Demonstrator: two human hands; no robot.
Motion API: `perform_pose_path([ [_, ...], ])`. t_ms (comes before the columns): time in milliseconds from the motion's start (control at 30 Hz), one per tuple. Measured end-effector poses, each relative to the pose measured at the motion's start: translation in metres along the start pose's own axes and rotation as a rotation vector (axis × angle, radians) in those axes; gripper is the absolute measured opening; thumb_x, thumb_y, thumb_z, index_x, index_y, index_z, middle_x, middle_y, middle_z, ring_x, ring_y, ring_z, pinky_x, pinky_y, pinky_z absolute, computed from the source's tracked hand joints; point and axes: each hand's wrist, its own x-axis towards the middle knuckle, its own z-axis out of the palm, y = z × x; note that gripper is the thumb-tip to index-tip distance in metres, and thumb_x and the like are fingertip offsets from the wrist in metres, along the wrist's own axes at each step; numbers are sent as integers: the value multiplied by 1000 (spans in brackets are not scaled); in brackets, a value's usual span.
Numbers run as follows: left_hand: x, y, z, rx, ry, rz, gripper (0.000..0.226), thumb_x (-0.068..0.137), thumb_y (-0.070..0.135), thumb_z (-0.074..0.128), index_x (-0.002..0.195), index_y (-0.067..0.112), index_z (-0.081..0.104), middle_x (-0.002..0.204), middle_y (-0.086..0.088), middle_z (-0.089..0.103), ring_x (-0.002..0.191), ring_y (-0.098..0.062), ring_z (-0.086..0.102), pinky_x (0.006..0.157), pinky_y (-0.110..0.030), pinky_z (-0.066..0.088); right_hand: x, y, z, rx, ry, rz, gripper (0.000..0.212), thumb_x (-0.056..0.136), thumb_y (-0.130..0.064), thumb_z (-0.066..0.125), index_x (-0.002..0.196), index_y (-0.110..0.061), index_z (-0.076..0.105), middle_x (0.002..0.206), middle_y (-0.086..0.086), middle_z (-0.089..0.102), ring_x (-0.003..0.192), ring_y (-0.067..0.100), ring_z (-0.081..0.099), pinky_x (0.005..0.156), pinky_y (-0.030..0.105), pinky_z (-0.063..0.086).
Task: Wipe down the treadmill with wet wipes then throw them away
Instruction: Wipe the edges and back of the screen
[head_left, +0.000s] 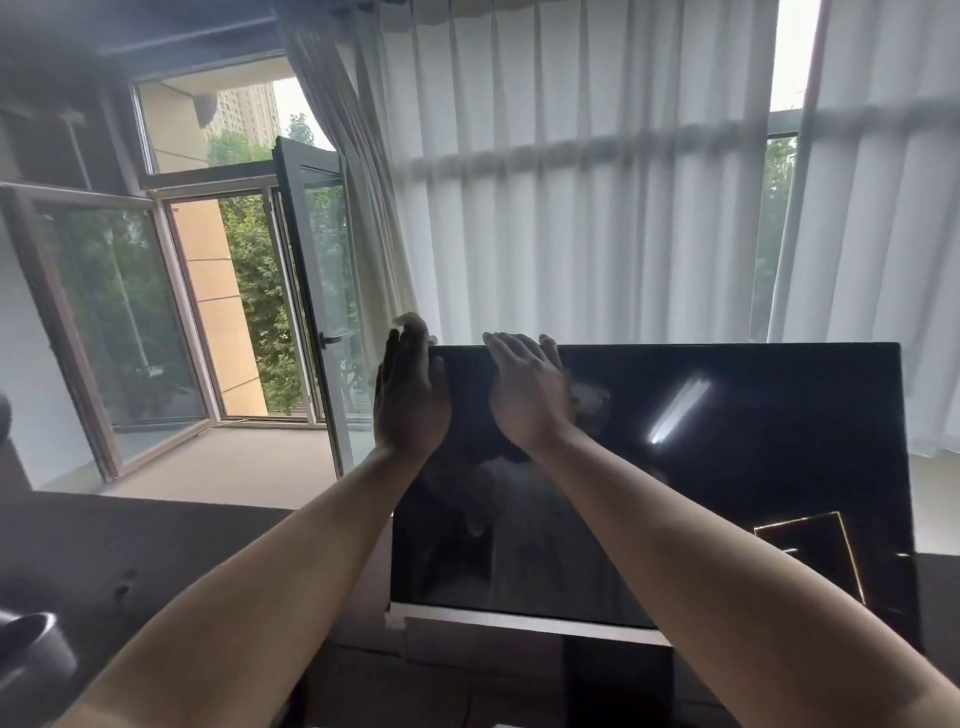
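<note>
The treadmill's big black glossy screen (675, 493) stands upright in front of me. My left hand (410, 387) lies with straight fingers against the screen's upper left corner and side edge. A pale blurred bit (408, 321) shows at its fingertips; whether that is a wet wipe is unclear. My right hand (524, 387) presses flat on the glass just below the top edge, fingertips reaching the rim. A greyish patch (589, 397) sits right of this hand; I cannot tell whether it is a wipe or a reflection.
White curtains (597, 208) hang right behind the screen. An open glass door (311, 291) and windows are at the left. The dark console deck (156, 545) spreads lower left, with a round dark cup-like thing (31, 649) at the left edge.
</note>
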Motion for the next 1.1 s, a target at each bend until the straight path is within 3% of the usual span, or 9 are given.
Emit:
perform_pose_path([
  [133,-4,32,9,51,-99,67,43,105,28,33,145,13,43,150,0,44,142,-20,36,114,-39,28,-1,3,2,-6,3,-31,54,91,-7,51,146,-11,49,145,2,55,139,20,42,122,39,12],
  [233,-11,49,11,27,-128,111,47,104,37,32,143,18,47,154,4,40,147,-16,29,117,-37,24,-1,5,5,21,31,-30,47,95,-17,53,142,-16,53,139,-3,58,136,16,45,123,37,11],
  [333,-15,39,10,48,-116,152,45,104,35,34,145,21,46,155,6,39,148,-20,29,118,-39,27,-2,6,7,56,45,-34,47,93,-13,53,140,-14,56,138,-2,60,135,18,45,124,38,7],
  [533,-16,11,2,56,-49,46,55,107,13,38,159,12,20,155,1,32,143,-23,33,117,-41,29,-5,4,5,31,25,-40,60,87,0,51,147,-9,48,148,3,52,144,21,36,125,42,1],
  [700,-39,9,13,-2,-48,21,62,108,19,40,161,7,12,170,-5,7,156,-13,7,125,-37,18,-9,4,3,30,21,-53,62,89,0,47,151,-10,42,152,3,46,147,21,30,125,42,-3],
  [833,-70,18,15,38,-124,101,52,103,24,40,154,16,31,169,-6,14,155,-24,14,121,-41,20,-13,5,5,-17,27,-82,59,95,-5,41,153,-9,38,156,3,42,148,23,27,124,42,-4],
  [933,-64,14,10,30,-157,140,50,103,24,41,152,17,34,170,-7,10,156,-27,12,122,-49,24,-16,5,10,-17,66,-85,58,94,-13,27,148,-5,46,149,9,50,142,29,37,124,48,6],
  [1000,-44,8,4,20,-148,160,56,104,18,43,157,12,25,170,-9,7,155,-29,16,120,-52,28,-17,6,14,-11,89,-89,60,91,-12,26,146,-3,48,147,11,53,141,32,40,123,51,11],
  [1100,-21,2,-2,-14,-115,128,66,105,17,41,161,10,7,170,-10,0,156,-28,14,118,-55,29,-19,9,19,-35,88,-101,60,89,2,43,148,-5,46,151,11,49,145,33,37,122,54,13],
])
